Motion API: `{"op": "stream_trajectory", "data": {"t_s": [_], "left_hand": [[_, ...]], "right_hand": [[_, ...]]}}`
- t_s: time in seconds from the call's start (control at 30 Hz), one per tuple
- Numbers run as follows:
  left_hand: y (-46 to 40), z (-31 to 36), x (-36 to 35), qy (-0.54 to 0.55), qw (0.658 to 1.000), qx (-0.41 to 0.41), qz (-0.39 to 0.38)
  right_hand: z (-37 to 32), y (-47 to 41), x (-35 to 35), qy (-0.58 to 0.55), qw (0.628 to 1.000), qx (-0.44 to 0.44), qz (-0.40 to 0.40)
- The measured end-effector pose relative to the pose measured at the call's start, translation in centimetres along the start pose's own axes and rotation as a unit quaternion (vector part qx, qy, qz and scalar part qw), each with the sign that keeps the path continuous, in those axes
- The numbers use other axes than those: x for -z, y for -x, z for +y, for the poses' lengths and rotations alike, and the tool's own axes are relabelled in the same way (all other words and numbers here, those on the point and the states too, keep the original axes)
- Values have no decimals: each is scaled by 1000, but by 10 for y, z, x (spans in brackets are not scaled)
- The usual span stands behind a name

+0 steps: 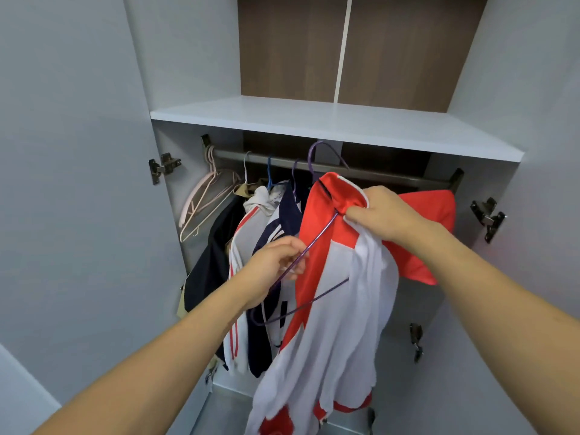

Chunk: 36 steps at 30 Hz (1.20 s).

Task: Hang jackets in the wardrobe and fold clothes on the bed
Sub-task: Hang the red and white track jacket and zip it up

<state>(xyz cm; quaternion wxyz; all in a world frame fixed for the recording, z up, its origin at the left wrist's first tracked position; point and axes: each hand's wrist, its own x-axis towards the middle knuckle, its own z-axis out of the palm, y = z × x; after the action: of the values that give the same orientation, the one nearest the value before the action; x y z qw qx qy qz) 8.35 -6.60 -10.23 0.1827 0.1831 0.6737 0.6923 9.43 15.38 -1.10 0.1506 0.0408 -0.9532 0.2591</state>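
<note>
A red and white jacket (332,309) hangs in front of the open wardrobe, partly threaded on a purple wire hanger (317,240). My right hand (379,211) grips the jacket's red collar and white fabric near the top. My left hand (276,265) pinches the hanger's left arm, which sticks out of the jacket. The hanger's hook (317,152) rises above the collar, in front of the rail (376,174); whether it rests on the rail I cannot tell.
Several jackets (260,246) hang on the rail's left part, with pink bare hangers (204,199) at the far left. A white shelf (314,120) lies just above the rail. Open doors with hinges (163,166) flank both sides.
</note>
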Motion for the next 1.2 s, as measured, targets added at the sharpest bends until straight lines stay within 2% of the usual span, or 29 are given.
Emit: {"op": "stream_trajectory", "data": {"t_s": [0.1, 0.13, 0.27, 0.4, 0.47, 0.57, 0.7, 0.73, 0.8, 0.87, 1.07, 1.2], "left_hand": [[-13, -11, 10, -3, 990, 137, -30], [-17, -16, 12, -24, 986, 159, -48], [-35, -29, 3, -104, 983, 104, -114], [-41, -37, -3, -196, 958, 122, -168], [-42, -51, 2, -213, 961, 125, -127], [-39, -72, 5, -133, 981, 131, -54], [-35, -82, -9, -168, 959, 182, -139], [-34, -83, -12, -175, 957, 185, -136], [-33, -83, -10, -163, 968, 172, -83], [-31, -74, 3, -152, 976, 154, -24], [-47, -14, 47, -180, 972, 132, 70], [-54, 34, 51, -82, 987, 100, 92]], "right_hand": [[5, 1, 0, -31, 999, 31, 25], [4, 0, 1, -29, 998, 47, 35], [4, -1, 10, -20, 992, 100, 68], [8, 0, 23, 12, 986, 135, 98], [12, 3, 28, 16, 984, 139, 113], [16, 7, 32, -12, 983, 127, 131], [18, 12, 37, -55, 984, 100, 140], [19, 13, 39, -57, 983, 98, 142], [21, 15, 41, -58, 982, 97, 148], [24, 17, 41, -57, 982, 99, 153], [41, 19, 24, -50, 984, 49, 166], [45, 14, 6, 15, 983, -11, 183]]}}
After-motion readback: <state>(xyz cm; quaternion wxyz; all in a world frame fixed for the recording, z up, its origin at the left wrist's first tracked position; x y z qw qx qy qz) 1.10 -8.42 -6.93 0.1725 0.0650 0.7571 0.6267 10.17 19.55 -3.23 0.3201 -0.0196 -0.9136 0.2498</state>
